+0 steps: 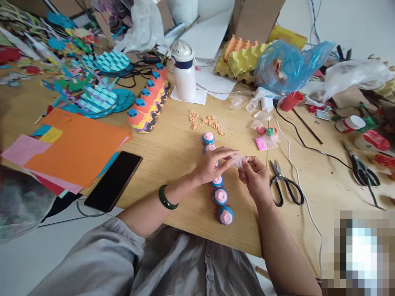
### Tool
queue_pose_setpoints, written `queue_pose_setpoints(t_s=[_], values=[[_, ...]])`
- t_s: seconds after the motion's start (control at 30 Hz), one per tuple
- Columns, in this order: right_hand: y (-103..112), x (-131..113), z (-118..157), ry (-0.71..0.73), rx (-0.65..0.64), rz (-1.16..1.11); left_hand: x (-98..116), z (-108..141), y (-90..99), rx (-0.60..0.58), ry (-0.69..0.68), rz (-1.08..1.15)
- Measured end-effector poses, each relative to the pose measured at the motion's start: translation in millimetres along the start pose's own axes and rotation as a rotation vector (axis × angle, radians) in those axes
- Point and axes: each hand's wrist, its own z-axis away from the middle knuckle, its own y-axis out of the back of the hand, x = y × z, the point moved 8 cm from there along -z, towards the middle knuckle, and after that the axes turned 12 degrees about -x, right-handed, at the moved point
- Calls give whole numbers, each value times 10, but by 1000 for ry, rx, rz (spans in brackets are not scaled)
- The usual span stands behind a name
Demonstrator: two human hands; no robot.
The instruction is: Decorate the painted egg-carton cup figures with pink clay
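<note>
Observed at the wooden table (182, 152): handling of a small piece of clear plastic (237, 159), held up between the two hands over the bench, just right of a row of blue domes with pink tops (220, 196). Right hand (254, 176): thumb and forefinger pinched on the plastic's near edge, other fingers curled. Left hand (207, 166), green bangle (163, 199) at the wrist: fingers extended towards the same piece, thumb apart below; cannot tell whether it grips or only touches. The row runs away from the person and passes beneath the left hand, which hides part of it. Step in hand, as judged: working the film with the fingertips, perhaps opening or straightening it; its contents, if any, are too small to read. A next move with it would call for a light pinch from both sides, as thin film may cling or crumple, and for the left wrist to be kept clear of the soft-looking pink tops. Nearby: black-handled scissors (279, 176) lying partly open beside the right forearm; a packet with a pink piece (261, 143) beyond the right hand; orange crumbs (212, 122) past the row's far end; a dark phone (113, 181) beside orange paper (83, 144) on the left.
</note>
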Motion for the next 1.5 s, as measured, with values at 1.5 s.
queue_pose_setpoints(t_s=[1.5], values=[[-71,98,1,-114,-161,158,-48,10,-22,74,67,54]])
